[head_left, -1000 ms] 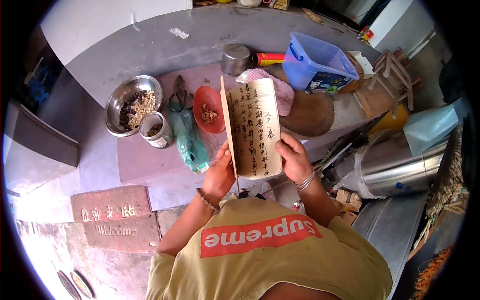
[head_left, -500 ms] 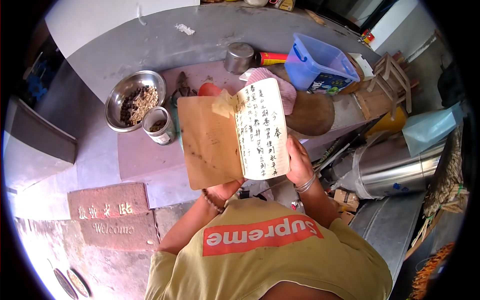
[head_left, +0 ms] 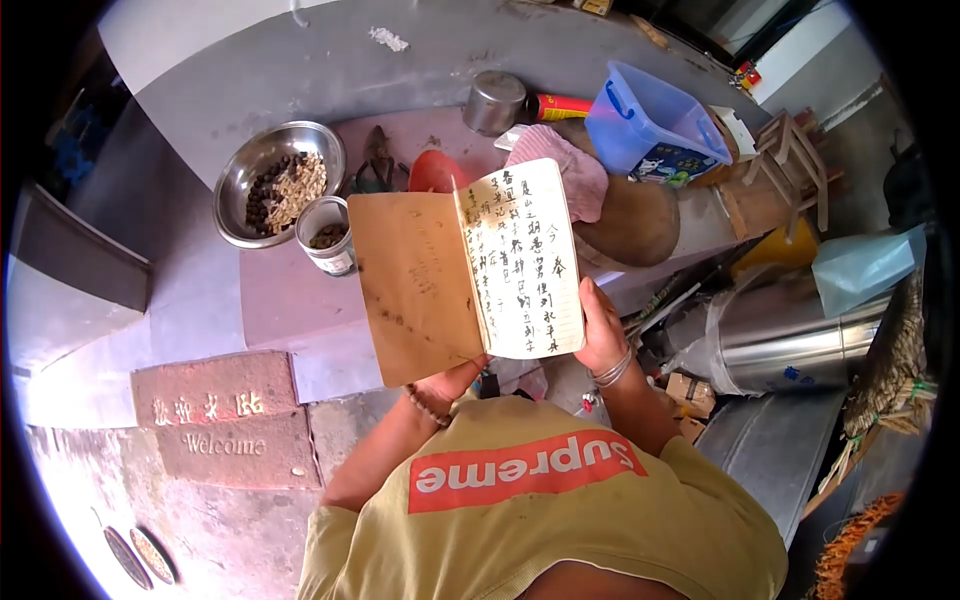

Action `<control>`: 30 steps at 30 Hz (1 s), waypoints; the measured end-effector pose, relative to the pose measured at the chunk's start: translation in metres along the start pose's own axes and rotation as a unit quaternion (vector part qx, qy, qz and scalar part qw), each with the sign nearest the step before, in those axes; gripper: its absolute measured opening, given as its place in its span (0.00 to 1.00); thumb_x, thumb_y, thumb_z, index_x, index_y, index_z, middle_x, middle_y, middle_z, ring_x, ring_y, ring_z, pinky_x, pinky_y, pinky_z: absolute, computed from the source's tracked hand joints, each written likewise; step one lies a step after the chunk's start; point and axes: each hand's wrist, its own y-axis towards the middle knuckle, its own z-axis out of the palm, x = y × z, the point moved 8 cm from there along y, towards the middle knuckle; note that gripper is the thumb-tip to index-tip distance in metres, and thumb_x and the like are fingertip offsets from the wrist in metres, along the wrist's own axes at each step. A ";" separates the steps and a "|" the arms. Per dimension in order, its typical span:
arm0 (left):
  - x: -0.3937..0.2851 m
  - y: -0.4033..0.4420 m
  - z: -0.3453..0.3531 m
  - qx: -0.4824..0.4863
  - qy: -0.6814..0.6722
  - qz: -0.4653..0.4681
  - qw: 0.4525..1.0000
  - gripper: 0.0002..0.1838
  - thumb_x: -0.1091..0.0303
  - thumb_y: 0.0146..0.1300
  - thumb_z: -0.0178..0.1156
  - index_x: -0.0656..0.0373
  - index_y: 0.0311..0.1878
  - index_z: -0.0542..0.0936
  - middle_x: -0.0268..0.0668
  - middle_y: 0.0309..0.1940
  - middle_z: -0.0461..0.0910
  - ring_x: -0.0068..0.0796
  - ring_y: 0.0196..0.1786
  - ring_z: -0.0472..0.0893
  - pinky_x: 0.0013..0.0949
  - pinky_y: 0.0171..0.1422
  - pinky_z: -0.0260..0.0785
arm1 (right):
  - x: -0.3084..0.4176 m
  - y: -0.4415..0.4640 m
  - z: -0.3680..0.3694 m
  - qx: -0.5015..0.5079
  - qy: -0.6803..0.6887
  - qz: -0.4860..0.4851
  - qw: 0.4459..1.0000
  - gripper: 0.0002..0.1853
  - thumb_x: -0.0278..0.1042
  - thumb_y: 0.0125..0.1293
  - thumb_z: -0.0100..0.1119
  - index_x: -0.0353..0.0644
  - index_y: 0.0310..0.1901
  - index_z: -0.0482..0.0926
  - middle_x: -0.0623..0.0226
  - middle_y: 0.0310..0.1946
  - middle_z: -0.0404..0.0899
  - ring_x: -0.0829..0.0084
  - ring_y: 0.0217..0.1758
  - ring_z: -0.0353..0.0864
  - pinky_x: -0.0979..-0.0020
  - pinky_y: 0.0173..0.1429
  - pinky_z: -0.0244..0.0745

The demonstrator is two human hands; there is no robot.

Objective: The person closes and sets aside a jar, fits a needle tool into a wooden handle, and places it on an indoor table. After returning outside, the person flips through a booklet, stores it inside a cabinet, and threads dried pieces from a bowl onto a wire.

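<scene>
An open notebook [head_left: 526, 265] with handwritten columns of characters on its right page is held up in front of my chest. Its brown left side [head_left: 412, 290] carries dark stains and faint marks. My left hand [head_left: 452, 382], with a bead bracelet at the wrist, grips the bottom edge near the fold; its fingers are mostly hidden behind the book. At the lower right edge, my right hand [head_left: 602, 328], with silver bangles, holds the page side, thumb in front.
Beyond the notebook, a low platform bears a steel bowl [head_left: 240, 225] of dark and pale pieces, a jar [head_left: 326, 240], a red scoop-like object [head_left: 432, 171], a pink cloth [head_left: 575, 175], a metal pot [head_left: 495, 102] and a blue plastic bin [head_left: 640, 125]. A welcome mat [head_left: 222, 420] lies lower left.
A tan flap at the top of the notebook's fold no longer stands up. The brown side tilts slightly lower. My view has shifted a little; both hands keep their hold.
</scene>
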 end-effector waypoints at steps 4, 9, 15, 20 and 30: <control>-0.008 -0.006 -0.014 0.018 0.085 0.027 0.996 0.25 0.53 0.65 0.34 0.59 0.58 0.62 0.40 0.58 0.65 0.38 0.60 0.64 0.46 0.62 0.57 | -0.007 0.000 0.002 -0.030 0.004 0.020 0.999 0.23 0.45 0.70 0.33 0.32 0.54 0.65 0.63 0.48 0.72 0.76 0.50 0.72 0.74 0.54 0.66; -0.012 -0.016 -0.019 -0.017 0.096 0.041 0.994 0.24 0.53 0.65 0.34 0.58 0.58 0.63 0.39 0.58 0.65 0.37 0.59 0.64 0.44 0.62 0.57 | -0.002 -0.002 0.012 -0.025 -0.108 0.016 0.994 0.24 0.45 0.70 0.29 0.32 0.54 0.64 0.63 0.47 0.72 0.77 0.49 0.71 0.75 0.53 0.65; -0.007 -0.011 -0.045 -0.004 -0.009 0.041 0.999 0.24 0.54 0.65 0.36 0.58 0.59 0.63 0.38 0.58 0.64 0.35 0.59 0.64 0.39 0.62 0.57 | -0.021 -0.003 -0.006 -0.017 -0.141 0.028 0.989 0.26 0.46 0.70 0.27 0.33 0.55 0.64 0.64 0.46 0.72 0.78 0.47 0.70 0.76 0.51 0.64; 0.001 -0.006 -0.049 0.038 0.069 0.078 0.994 0.24 0.54 0.64 0.41 0.57 0.59 0.63 0.37 0.57 0.65 0.34 0.58 0.65 0.33 0.61 0.58 | -0.016 -0.005 -0.009 -0.025 -0.061 0.056 0.996 0.25 0.46 0.70 0.27 0.33 0.55 0.65 0.64 0.45 0.72 0.78 0.46 0.70 0.76 0.51 0.65; 0.056 0.013 -0.010 0.028 0.286 0.057 0.956 0.24 0.56 0.63 0.46 0.59 0.58 0.64 0.38 0.57 0.65 0.33 0.58 0.65 0.34 0.62 0.57 | 0.018 -0.042 -0.064 -0.048 -0.177 -0.010 0.983 0.23 0.43 0.71 0.26 0.32 0.51 0.66 0.63 0.42 0.74 0.77 0.42 0.72 0.75 0.46 0.68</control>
